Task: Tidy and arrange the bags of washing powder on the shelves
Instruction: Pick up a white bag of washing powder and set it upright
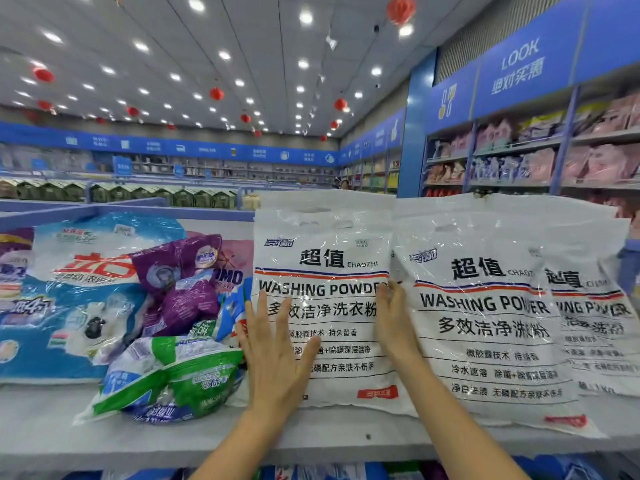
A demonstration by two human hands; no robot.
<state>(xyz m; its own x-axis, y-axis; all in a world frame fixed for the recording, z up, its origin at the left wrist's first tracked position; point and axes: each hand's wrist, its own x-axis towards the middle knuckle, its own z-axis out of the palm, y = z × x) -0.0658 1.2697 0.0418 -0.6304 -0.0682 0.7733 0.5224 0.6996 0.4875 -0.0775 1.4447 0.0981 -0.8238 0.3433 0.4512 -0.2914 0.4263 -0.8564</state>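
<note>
both hands (277, 351) flat, fingers straight, forearms extended

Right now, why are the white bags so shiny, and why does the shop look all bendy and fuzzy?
In the head view, the ceiling lights bounce off the crinkly plastic of the white washing powder bags, making bright glare streaks; the wide-angle lens curves the wall shelves on the right; the far shelves and the print on the rightmost bag look blurry.
</note>
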